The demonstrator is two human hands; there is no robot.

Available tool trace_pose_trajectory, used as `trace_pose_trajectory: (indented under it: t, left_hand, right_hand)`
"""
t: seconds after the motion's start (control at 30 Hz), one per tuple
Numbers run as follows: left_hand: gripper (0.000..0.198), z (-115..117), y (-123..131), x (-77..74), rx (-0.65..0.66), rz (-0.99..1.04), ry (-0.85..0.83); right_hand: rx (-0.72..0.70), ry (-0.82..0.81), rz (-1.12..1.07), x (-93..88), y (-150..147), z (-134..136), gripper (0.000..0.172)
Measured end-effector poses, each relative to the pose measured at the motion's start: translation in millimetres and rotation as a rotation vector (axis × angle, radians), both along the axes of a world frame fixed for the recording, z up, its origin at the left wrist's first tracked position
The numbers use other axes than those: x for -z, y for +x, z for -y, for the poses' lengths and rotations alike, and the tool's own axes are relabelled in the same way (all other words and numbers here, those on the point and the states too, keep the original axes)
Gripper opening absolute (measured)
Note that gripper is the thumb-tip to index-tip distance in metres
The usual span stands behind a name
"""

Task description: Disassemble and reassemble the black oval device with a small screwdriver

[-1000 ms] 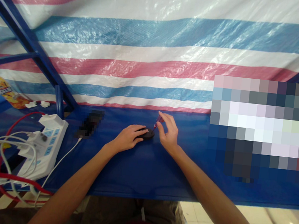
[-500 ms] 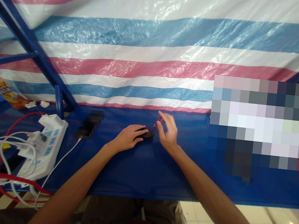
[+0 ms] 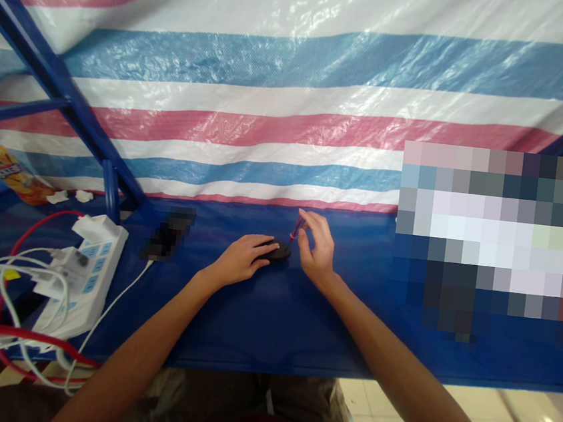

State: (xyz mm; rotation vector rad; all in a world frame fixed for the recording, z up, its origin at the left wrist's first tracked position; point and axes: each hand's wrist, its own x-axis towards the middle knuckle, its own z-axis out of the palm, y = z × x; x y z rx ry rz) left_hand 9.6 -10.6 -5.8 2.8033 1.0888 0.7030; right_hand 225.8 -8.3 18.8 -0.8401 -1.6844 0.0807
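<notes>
Left hand [image 3: 241, 259] cups a flat black oval [image 3: 280, 252]; right hand [image 3: 316, 247] pinches what looks like a thin red tool [image 3: 297, 229].

Left hand [image 3: 241, 259] cups palm-down; right hand [image 3: 318, 247] pinches upright.

A flat black oval object [image 3: 278, 253] lies near the far edge of the blue worktop [image 3: 275, 318], roughly midway along it. It sits flat, with a smooth, dark top. The person's left hand [image 3: 241, 260] cups its near side, the fingertips [image 3: 272, 244] curving over and touching it. Just beyond its right end, a slim red-tinted stick [image 3: 298, 229], too small to identify exactly, is pinched in the right hand [image 3: 317, 250] between thumb and forefinger. It stands tilted, its narrow lower tip pointing down toward the black object and just beside it, with no clear contact showing between them.
</notes>
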Motion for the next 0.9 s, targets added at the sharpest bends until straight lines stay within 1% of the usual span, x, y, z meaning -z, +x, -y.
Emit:
trace_pose_trajectory:
  t: [0.17,0.4,0.5,0.6,0.67,0.8,0.9]
  left_hand:
    - [0.039,-0.1,0.0,0.9,0.004,-0.014,0.011]
    - [0.039,0.4,0.5,-0.6,0.004,-0.004,0.009]
    - [0.039,0.0,0.0,-0.2,0.001,-0.013,0.005]
    - [0.040,-0.1,-0.1,0.6,0.006,0.000,0.005]
    - [0.040,0.2,0.2,0.4,0.010,0.013,0.009]
    - [0.039,1.2,1.4,-1.6,0.012,0.014,0.011]
    - [0.039,1.1,1.6,-2.2,0.010,0.006,0.006]
  right_hand:
    - [-0.021,0.020,-0.020,-0.6,-0.4,-0.2,0.036]
    - [0.034,0.039,-0.046,-0.2,-0.8,-0.7,0.030]
    - [0.009,0.023,-0.026,-0.4,-0.8,-0.7,0.030]
    - [0.015,0.012,-0.042,0.3,-1.0,-0.9,0.028]
    - [0.009,0.001,-0.059,1.0,-1.4,-0.8,0.029]
    - [-0.066,-0.059,-0.056,1.0,-1.9,0.2,0.034]
    - [-0.034,-0.062,-0.033,0.2,-1.7,-0.5,0.034]
